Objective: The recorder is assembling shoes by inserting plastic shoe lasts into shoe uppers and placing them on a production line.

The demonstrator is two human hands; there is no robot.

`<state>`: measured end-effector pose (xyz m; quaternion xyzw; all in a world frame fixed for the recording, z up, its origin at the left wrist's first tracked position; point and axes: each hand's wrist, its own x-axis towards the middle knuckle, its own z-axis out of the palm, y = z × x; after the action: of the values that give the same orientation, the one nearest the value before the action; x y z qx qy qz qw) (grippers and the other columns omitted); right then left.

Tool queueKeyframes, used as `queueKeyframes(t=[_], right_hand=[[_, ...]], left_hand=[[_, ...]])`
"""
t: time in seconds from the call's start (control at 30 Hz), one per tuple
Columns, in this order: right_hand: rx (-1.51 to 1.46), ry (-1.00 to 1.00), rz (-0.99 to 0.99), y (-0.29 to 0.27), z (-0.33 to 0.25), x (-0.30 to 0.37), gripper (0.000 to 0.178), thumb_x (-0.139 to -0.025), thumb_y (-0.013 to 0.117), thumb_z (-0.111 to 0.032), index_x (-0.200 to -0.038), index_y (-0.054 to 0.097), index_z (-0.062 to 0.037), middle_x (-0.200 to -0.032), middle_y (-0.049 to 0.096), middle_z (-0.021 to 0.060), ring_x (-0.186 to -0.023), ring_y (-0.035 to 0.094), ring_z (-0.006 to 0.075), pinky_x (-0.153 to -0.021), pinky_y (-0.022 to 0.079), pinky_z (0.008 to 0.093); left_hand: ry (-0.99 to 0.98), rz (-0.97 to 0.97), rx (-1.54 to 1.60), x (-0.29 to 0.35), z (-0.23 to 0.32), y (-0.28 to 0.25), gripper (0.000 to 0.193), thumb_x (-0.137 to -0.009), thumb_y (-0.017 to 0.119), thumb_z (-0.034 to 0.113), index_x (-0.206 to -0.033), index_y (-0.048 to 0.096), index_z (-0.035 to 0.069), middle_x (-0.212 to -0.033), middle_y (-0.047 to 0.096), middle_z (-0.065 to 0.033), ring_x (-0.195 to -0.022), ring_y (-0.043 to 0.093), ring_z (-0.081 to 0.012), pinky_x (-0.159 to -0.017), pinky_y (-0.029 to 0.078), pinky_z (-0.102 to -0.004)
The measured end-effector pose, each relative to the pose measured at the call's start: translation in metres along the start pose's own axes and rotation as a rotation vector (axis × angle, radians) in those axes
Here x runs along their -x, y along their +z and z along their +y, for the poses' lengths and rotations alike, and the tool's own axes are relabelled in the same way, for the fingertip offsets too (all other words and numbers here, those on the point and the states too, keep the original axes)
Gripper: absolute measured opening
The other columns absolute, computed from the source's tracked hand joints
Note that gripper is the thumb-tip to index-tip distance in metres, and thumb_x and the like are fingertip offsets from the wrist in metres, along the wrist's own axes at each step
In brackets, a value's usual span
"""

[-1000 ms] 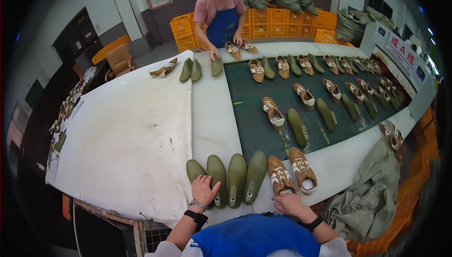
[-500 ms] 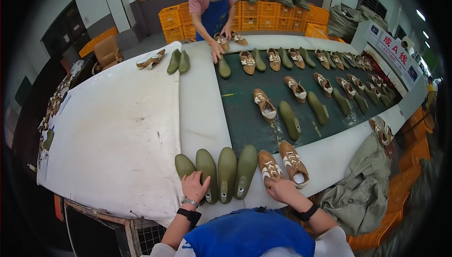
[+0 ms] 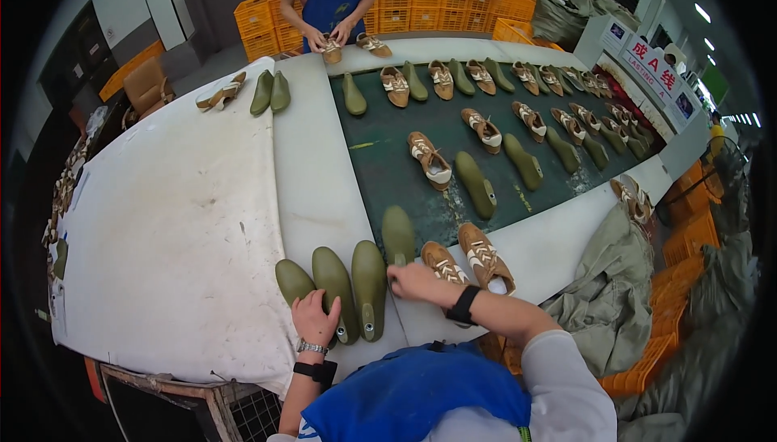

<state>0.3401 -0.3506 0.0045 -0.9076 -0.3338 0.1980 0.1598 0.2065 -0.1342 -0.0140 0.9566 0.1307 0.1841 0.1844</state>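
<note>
Three dark green shoe lasts stand side by side on the near white tabletop. My left hand [image 3: 314, 317] is closed over the heel end of the leftmost last [image 3: 293, 280], its thumb against the middle last [image 3: 333, 276]. The third last [image 3: 369, 284] stands untouched. My right hand [image 3: 414, 282] grips the heel of another green last [image 3: 398, 235], which reaches over the edge of the dark green belt. Just right of that hand, partly behind my wrist, a brown and white sneaker [image 3: 441, 259] lies beside a second sneaker [image 3: 486, 254].
Rows of sneakers and lasts lie on the green belt [image 3: 388, 167]. Across the table a person in a blue apron [image 3: 330, 1] handles a sneaker. A pale cloth-covered table [image 3: 178, 223] is at left. Grey-green sacking [image 3: 603, 280] and orange crates [image 3: 668, 304] are at right.
My right hand has left the brown sneaker, moved left and taken the rightmost last, which has shifted away from me. The person opposite has drawn a hand back from a last.
</note>
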Motion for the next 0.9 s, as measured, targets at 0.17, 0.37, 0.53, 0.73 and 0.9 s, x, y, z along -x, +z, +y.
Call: queueKeyframes(t=[0.17, 0.37, 0.53, 0.73, 0.9], right_hand=[[-0.143, 0.006, -0.073, -0.035, 0.052, -0.086, 0.019, -0.079, 0.049, -0.021, -0.09, 0.063, -0.0161, -0.093, 0.065, 0.0085, -0.088, 0.061, 0.0292, -0.074, 0.048, 0.0401], [0.124, 0.19, -0.11, -0.024, 0.075, -0.102, 0.026, -0.078, 0.05, -0.013, -0.101, 0.06, -0.0171, -0.099, 0.063, 0.012, -0.091, 0.059, 0.0324, -0.077, 0.047, 0.0417], [-0.017, -0.048, 0.007, -0.055, 0.084, -0.03, 0.023, -0.075, 0.053, -0.016, -0.093, 0.066, -0.0117, -0.083, 0.064, 0.0144, -0.082, 0.061, 0.0336, -0.072, 0.048, 0.0432], [0.133, 0.04, -0.479, -0.021, 0.044, 0.13, 0.039, -0.075, 0.064, -0.03, -0.109, 0.056, -0.0132, -0.094, 0.064, 0.0117, -0.089, 0.061, 0.0306, -0.072, 0.049, 0.0416], [-0.067, 0.127, -0.026, 0.003, 0.038, 0.158, 0.033, -0.075, 0.064, -0.021, -0.106, 0.056, -0.0105, -0.086, 0.062, 0.0145, -0.078, 0.062, 0.0307, -0.067, 0.049, 0.0417]], left_hand=[[0.0, -0.004, 0.012, 0.0, 0.0, -0.003, 0.035, -0.073, 0.065, 0.034, -0.093, 0.063, 0.005, -0.094, 0.064, -0.0107, -0.086, 0.059, -0.0265, -0.09, 0.039, -0.0431], [0.016, 0.005, 0.008, -0.005, -0.001, 0.002, 0.034, -0.073, 0.065, 0.033, -0.09, 0.063, 0.004, -0.091, 0.064, -0.0112, -0.085, 0.059, -0.0271, -0.089, 0.039, -0.0431], [0.014, 0.01, 0.004, -0.001, -0.006, 0.001, 0.034, -0.073, 0.065, 0.032, -0.092, 0.062, 0.004, -0.089, 0.064, -0.0113, -0.084, 0.059, -0.0277, -0.088, 0.039, -0.0431], [0.013, -0.025, -0.008, -0.002, -0.013, 0.006, 0.034, -0.074, 0.064, 0.032, -0.093, 0.062, 0.004, -0.092, 0.064, -0.0114, -0.086, 0.058, -0.0282, -0.089, 0.039, -0.0436], [0.007, -0.059, 0.0, -0.006, -0.015, 0.006, 0.033, -0.076, 0.062, 0.031, -0.095, 0.062, 0.005, -0.093, 0.063, -0.0121, -0.088, 0.058, -0.0285, -0.089, 0.039, -0.0432]])
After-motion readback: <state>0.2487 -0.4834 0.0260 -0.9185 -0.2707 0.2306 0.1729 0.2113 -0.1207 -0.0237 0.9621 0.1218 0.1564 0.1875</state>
